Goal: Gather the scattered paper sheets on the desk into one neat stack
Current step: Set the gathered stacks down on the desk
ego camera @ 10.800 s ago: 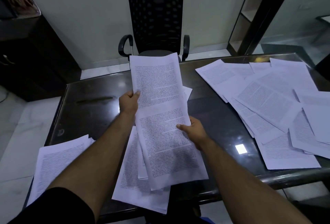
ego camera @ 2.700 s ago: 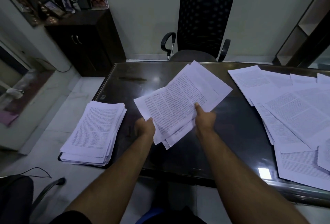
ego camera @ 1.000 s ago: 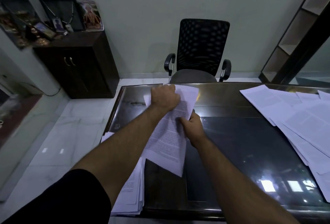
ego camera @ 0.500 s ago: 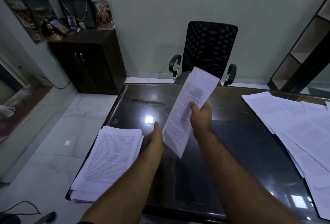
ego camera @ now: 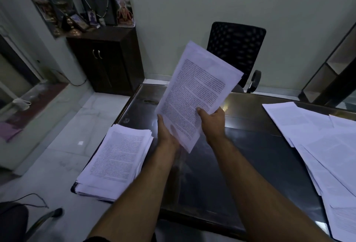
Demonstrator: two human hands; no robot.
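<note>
I hold a small bundle of printed sheets (ego camera: 194,95) up over the dark glass desk (ego camera: 250,157), tilted to the right. My left hand (ego camera: 166,135) supports its lower left edge from beneath. My right hand (ego camera: 212,123) grips its lower right edge with the thumb on the printed face. A thick stack of gathered paper (ego camera: 117,159) lies at the desk's near left corner, partly overhanging the edge. Several loose sheets (ego camera: 316,145) are spread, overlapping, across the right side of the desk.
A black mesh office chair (ego camera: 238,51) stands behind the desk. A dark wooden cabinet (ego camera: 107,62) with framed pictures on top is at the left wall. Open shelving (ego camera: 333,72) rises at the right. White tiled floor lies to the left.
The bundle, held edge-on by my right hand half a second ago, is now turned face-up and higher. My left hand has come up under its lower left edge.
</note>
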